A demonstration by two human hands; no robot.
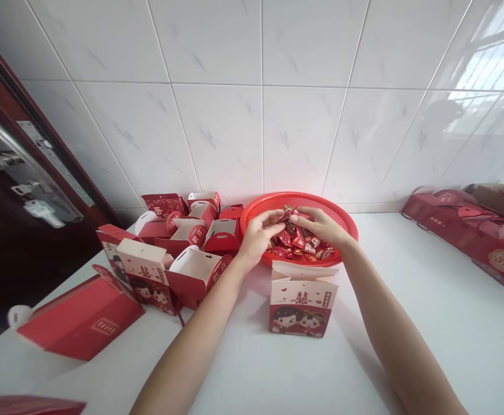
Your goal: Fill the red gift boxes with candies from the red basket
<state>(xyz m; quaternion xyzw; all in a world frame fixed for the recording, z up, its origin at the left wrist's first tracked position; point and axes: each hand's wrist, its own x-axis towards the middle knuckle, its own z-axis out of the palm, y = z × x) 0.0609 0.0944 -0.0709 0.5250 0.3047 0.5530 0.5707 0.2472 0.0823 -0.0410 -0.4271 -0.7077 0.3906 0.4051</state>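
Note:
Both hands are over a red plastic basket point(342, 222) that holds a heap of red-wrapped candies point(297, 245). My left hand point(258, 233) has its thumb and fingers closed on a wrapped candy point(290, 214) above the heap. From the other side, my right hand point(323, 226) pinches at wrapped candy close to the left fingertips; exactly which piece each hand has is hard to separate. In front of the basket, between my forearms, a red and cream gift box point(301, 305) with two cartoon figures stands upright, its top flaps open.
Several open red boxes point(191, 271) crowd the left of the white table point(407, 323), with a red box point(83, 317) lying nearer me. More red boxes point(463, 230) stand at the right by the tiled wall point(217, 127). A door with keys point(42, 210) is at far left.

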